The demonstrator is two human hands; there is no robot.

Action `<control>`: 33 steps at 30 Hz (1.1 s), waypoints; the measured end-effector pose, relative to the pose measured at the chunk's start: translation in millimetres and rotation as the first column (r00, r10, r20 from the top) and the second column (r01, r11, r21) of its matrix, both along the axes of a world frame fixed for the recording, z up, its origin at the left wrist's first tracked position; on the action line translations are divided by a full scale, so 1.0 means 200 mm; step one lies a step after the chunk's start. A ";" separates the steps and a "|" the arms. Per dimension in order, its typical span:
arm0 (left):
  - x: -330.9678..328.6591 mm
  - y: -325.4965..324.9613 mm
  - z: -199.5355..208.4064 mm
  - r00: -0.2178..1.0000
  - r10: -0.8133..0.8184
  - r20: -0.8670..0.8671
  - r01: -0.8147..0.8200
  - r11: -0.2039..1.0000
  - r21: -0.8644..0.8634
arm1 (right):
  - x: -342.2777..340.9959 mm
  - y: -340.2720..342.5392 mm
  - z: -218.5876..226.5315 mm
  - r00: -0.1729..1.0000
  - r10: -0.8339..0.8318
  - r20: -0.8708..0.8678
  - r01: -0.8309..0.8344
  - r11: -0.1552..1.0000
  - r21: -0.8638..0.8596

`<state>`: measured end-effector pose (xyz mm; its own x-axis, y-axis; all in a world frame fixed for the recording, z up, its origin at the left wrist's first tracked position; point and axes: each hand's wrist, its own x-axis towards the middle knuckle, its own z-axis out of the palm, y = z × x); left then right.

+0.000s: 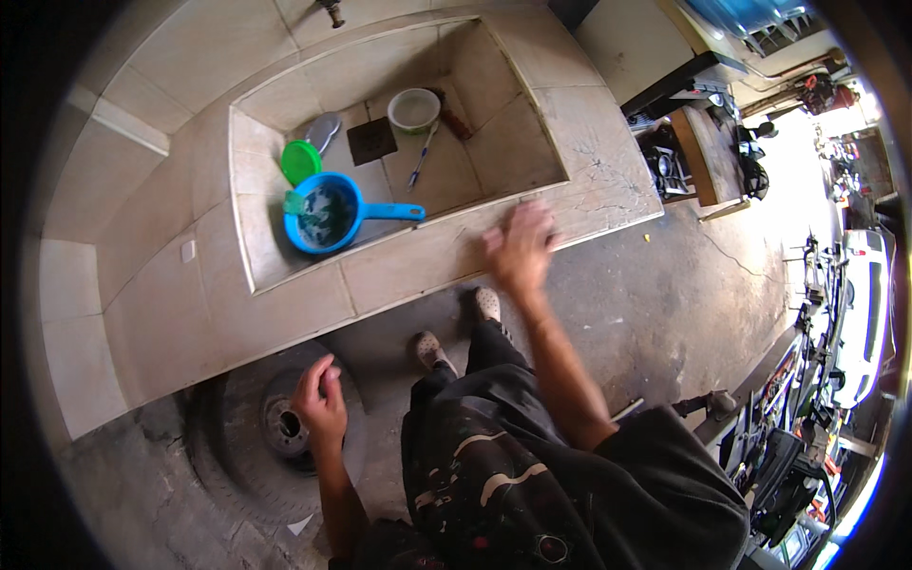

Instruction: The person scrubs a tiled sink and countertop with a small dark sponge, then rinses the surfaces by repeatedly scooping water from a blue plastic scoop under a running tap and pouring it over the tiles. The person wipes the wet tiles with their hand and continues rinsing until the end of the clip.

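My right hand [522, 249] is over the tiled front ledge [418, 277] of a sink, somewhat blurred. Its thumb stands apart from the fingers, and nothing shows in its grasp; whether it touches the tile I cannot tell. Lower down, my left hand [321, 407] hangs in front of the ledge, above a wheel with a tyre [223, 446]. Its fingers are loosely bent and hold nothing visible. Inside the sink's left front corner sits a blue dipper [369, 211] with sudsy water and a green piece [294, 202] at its rim.
A green lid-like disc [301, 163], a clear plastic item [325, 129], a white bowl [414, 110] and a blue-and-white brush [418, 163] lie in the tiled basin [494, 114] around a dark drain [371, 142]. A faucet [332, 13] is above. Cluttered shelving [708, 152] stands right.
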<state>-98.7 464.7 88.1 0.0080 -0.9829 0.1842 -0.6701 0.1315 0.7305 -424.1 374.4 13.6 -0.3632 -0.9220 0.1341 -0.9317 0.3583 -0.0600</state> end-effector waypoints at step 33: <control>0.91 0.94 -0.40 0.712 0.659 0.240 -0.701 0.652 0.290 | 0.37 -0.11 -0.23 0.948 0.233 -0.216 -0.207 0.969 0.137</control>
